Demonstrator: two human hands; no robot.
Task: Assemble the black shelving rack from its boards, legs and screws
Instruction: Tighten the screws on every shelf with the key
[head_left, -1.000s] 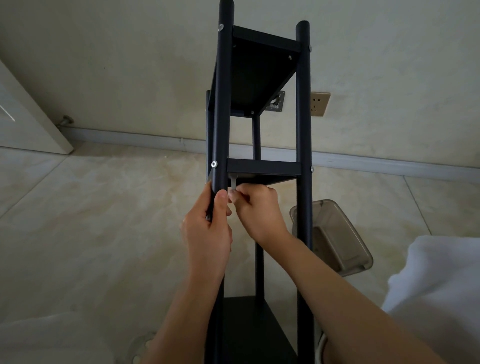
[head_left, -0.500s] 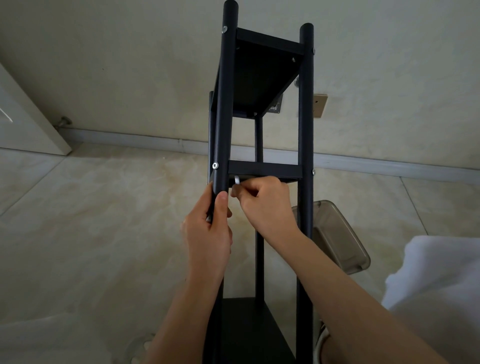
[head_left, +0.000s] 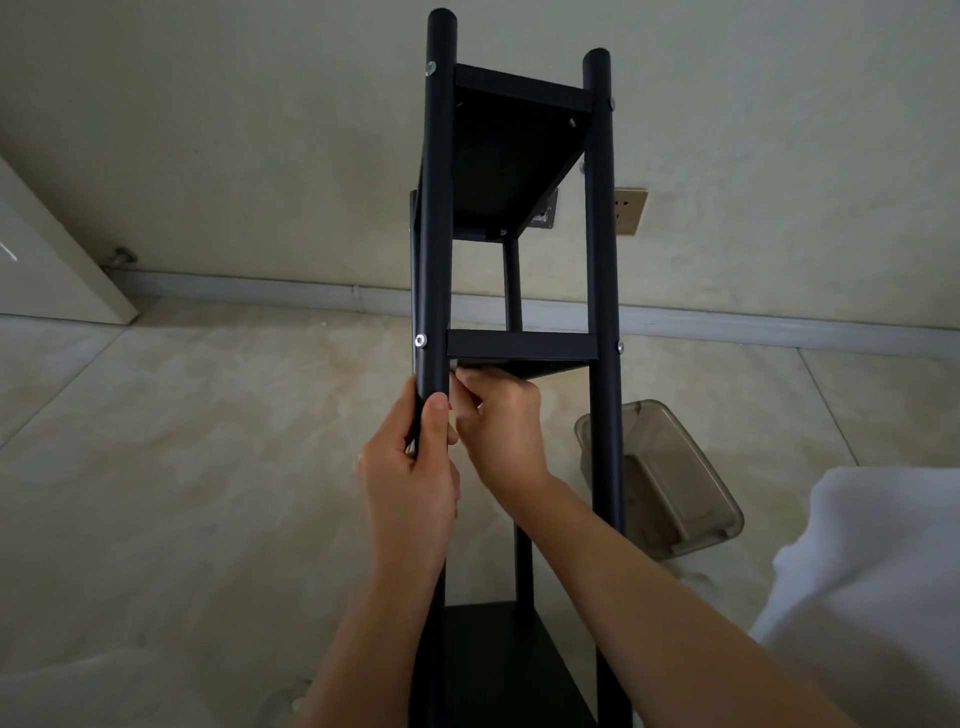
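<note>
Beige marble-look tile floor (head_left: 197, 467), cream wall (head_left: 260, 130) with a grey baseboard (head_left: 260, 288), tan wall socket (head_left: 630, 210) behind the rack. Tall black metal shelving rack (head_left: 519, 156) stands centre frame, running away from the camera: round tube legs, top board, middle board (head_left: 522, 345), lower board (head_left: 498, 660) near the bottom edge. Silver screw head (head_left: 420, 340) sits in the near-left leg (head_left: 439, 208) at middle-board level; another is up at the top board.

Left hand (head_left: 410, 478) wraps the near-left leg just below the middle board, thumb up along the front of the tube, fingers curled behind it. Right hand (head_left: 501, 426) is right beside it, under the middle board's left corner, fingers curled and pinched together at the joint. Whatever it pinches is hidden by the fingers, can't tell what.

Smoky translucent plastic bin (head_left: 670, 478) lies on the floor right of the rack, behind the near-right leg (head_left: 602, 312). White cloth (head_left: 872, 597) at lower right.
</note>
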